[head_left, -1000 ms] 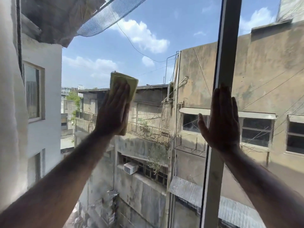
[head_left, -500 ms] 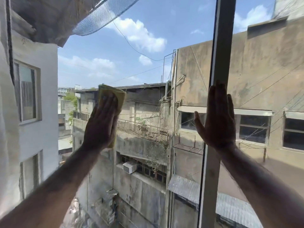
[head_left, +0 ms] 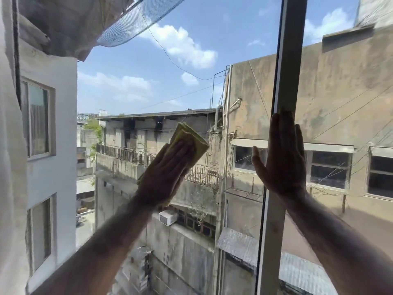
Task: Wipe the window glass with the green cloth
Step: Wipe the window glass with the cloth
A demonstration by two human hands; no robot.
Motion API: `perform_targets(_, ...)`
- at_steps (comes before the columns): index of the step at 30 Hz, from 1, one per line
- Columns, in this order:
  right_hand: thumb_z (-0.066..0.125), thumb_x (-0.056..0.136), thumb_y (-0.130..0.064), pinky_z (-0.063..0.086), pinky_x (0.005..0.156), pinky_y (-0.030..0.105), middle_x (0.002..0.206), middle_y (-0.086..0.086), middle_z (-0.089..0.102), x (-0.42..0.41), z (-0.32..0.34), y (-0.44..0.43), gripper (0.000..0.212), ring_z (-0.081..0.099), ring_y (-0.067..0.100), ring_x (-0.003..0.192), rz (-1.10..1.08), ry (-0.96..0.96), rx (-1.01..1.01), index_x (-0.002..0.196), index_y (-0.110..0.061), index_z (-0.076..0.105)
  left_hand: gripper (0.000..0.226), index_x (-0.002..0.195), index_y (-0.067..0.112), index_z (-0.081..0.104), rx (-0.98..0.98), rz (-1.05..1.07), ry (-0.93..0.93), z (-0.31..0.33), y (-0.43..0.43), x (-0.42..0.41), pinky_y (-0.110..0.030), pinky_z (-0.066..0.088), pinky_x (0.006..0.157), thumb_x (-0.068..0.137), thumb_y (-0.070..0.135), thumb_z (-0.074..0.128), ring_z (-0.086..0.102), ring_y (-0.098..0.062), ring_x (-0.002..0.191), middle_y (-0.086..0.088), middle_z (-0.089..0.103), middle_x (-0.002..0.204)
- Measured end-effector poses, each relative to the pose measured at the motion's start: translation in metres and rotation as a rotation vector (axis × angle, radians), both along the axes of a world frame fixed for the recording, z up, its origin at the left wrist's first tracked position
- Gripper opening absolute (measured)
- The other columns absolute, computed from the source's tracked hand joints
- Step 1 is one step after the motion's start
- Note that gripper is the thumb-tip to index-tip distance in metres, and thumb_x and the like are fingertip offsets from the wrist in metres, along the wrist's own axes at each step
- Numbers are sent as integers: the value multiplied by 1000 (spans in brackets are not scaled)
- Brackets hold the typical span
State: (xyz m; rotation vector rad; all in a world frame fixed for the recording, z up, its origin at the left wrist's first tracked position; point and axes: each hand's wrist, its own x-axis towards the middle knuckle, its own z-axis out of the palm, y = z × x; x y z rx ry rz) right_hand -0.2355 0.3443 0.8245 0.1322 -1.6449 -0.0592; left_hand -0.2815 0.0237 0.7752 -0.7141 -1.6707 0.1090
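Observation:
The window glass (head_left: 170,86) fills the view, with old buildings and blue sky behind it. My left hand (head_left: 168,173) lies flat on the pane at centre, fingers pointing up and to the right, pressing a folded green cloth (head_left: 197,143) against the glass. The cloth sticks out past my fingertips and a little below my palm. My right hand (head_left: 280,158) rests flat and spread on the vertical grey window frame (head_left: 287,67), fingers pointing up, holding nothing.
The frame bar runs top to bottom right of centre, with another pane (head_left: 350,103) beyond it. A pale curtain or wall edge (head_left: 8,145) borders the far left. Netting (head_left: 136,20) hangs outside at the top.
My left hand with the cloth has slid to the right and slightly down across the glass, and now tilts to the right. My right hand stays on the frame.

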Motion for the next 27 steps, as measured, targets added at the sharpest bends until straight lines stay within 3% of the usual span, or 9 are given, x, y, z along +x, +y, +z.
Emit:
perform_targets(2,48,103,-41,18,136,53,178,24,10,0,1,0,86,10,35,168,0,7,-4,167,2,12,53,159,8,30,239,30,-14,10,-24,-2,-58,32,124,109,20,41,26,-30,158,-15,33,167)
perform_targets(4,48,103,-41,19,136,52,178,24,10,0,1,-1,86,10,35,168,6,11,-1,167,2,12,53,160,7,26,615,57,-28,49,-17,-3,-56,27,128,110,19,36,23,-29,159,-15,29,169)
perform_targets(7,48,103,-41,19,136,53,178,25,11,1,1,-1,85,11,36,167,2,10,-6,167,3,13,57,161,8,24,1052,-10,-67,122,34,2,-54,22,129,109,31,27,21,-27,160,-11,26,171)
perform_targets(9,48,102,-41,20,136,53,178,25,12,2,1,-2,85,12,37,167,6,2,-6,167,3,15,57,160,9,27,988,-50,-32,146,78,3,-53,22,129,108,33,30,22,-27,159,-10,28,170)
perform_targets(13,51,100,-35,22,135,55,176,26,16,3,1,-2,84,16,38,166,10,9,-12,166,4,19,49,157,7,37,356,-141,76,93,142,3,-54,25,129,110,22,39,24,-27,159,-12,34,167)
perform_targets(17,51,100,-35,21,135,53,177,25,16,5,0,-3,83,16,37,166,14,10,-12,166,4,19,55,160,10,30,103,-85,25,13,65,-3,-56,28,126,108,19,47,20,-26,160,-12,29,169)
perform_targets(20,51,102,-36,22,135,53,177,25,16,5,1,-3,82,16,36,166,4,12,-19,166,3,19,58,162,11,23,355,-8,-26,17,-4,-9,-60,26,125,107,16,42,17,-27,161,-13,25,171)
perform_targets(24,50,103,-37,22,135,54,177,25,15,5,1,-4,82,14,36,167,-21,8,-7,166,4,18,57,162,7,21,872,-18,-92,116,6,-2,-54,18,130,108,27,29,17,-29,161,-12,22,172)
perform_targets(27,50,103,-38,20,136,53,177,25,13,4,1,-2,84,12,36,167,-20,0,-8,166,4,16,60,162,8,21,848,-42,-109,155,61,7,-54,18,130,107,31,29,15,-28,161,-10,21,172)
